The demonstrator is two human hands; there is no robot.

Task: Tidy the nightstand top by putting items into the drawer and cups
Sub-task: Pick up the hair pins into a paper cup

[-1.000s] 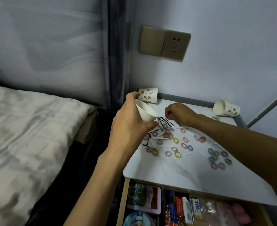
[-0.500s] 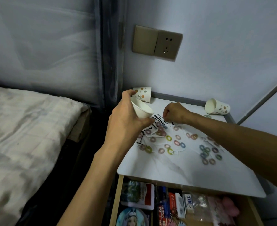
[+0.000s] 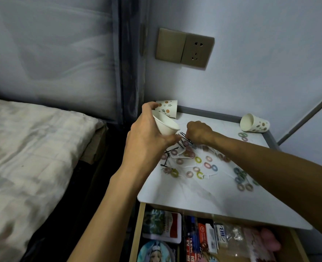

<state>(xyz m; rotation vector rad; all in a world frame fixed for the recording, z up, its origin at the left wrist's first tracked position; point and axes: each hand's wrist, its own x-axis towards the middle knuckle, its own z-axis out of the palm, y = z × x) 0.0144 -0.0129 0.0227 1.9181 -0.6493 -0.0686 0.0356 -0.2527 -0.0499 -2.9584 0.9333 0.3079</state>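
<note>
My left hand [image 3: 147, 137] grips a white paper cup [image 3: 166, 124], tilted with its mouth toward the right, just above the nightstand top [image 3: 203, 193]. My right hand [image 3: 199, 132] is curled right beside the cup's rim and pinches black hairpins [image 3: 183, 138] from a small pile. More hairpins [image 3: 167, 157] and several coloured hair rings [image 3: 198, 159] lie scattered on the white top. A spotted paper cup [image 3: 167, 107] stands upside down at the back left. Another spotted cup [image 3: 254, 122] lies on its side at the back right.
The drawer [image 3: 209, 239] below the top is pulled open and packed with cards, small boxes and bags. A bed [image 3: 29, 148] lies to the left across a dark gap. A wall socket [image 3: 184, 48] is above the nightstand.
Both hands stay close together over the hairpin pile; my right hand has drawn a little nearer to the cup's mouth. The view has shifted slightly.
</note>
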